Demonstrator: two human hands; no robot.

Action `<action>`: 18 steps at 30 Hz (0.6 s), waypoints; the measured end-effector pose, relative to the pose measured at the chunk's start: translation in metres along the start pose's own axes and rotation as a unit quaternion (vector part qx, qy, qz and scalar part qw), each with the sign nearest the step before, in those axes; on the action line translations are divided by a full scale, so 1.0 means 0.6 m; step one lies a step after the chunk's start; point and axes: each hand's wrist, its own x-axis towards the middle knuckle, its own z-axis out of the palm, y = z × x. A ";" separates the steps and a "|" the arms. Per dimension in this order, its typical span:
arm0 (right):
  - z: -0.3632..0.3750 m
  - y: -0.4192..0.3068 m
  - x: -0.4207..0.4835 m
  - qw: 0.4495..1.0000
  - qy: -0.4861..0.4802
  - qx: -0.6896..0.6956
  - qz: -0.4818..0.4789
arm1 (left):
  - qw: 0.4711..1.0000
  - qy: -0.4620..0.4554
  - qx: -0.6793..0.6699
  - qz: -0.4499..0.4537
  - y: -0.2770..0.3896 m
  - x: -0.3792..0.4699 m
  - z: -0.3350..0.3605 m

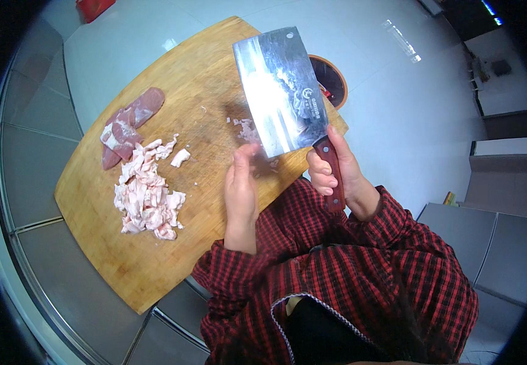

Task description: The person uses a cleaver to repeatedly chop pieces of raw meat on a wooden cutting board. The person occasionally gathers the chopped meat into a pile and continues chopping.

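My right hand (343,171) grips the red-brown wooden handle of a wide Chinese cleaver (281,91). Its broad, shiny blade is held up over the wooden cutting board (199,200) and covers part of it. Just left of the blade's lower corner is my left hand (241,196), seen edge-on with blurred fingertips and nothing visible in it. Small chopped pale pieces (247,130) lie beside the blade, partly hidden behind it. On the board's left side, a heap of pale, fatty meat strips (149,196) touches a slab of raw pink meat (131,121). One loose pale strip (181,158) lies apart.
A round brown-rimmed container (334,82) stands on the floor past the board's right edge, partly covered by the cleaver. Grey cabinet fronts (76,269) run along the left. A red object (94,9) sits at the top left on the glossy tiled floor (391,105).
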 end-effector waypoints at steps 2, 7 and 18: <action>-0.010 0.005 0.007 0.998 -0.034 0.048 0.011 | 0.990 -0.018 -0.110 -0.085 0.001 0.001 0.005; -0.025 0.017 0.016 0.996 -0.040 0.078 0.025 | 0.967 -0.091 -0.210 -0.109 0.006 -0.002 0.002; 0.010 -0.006 -0.009 0.976 0.053 -0.207 -0.038 | 0.996 -0.013 0.060 -0.066 -0.008 0.005 -0.028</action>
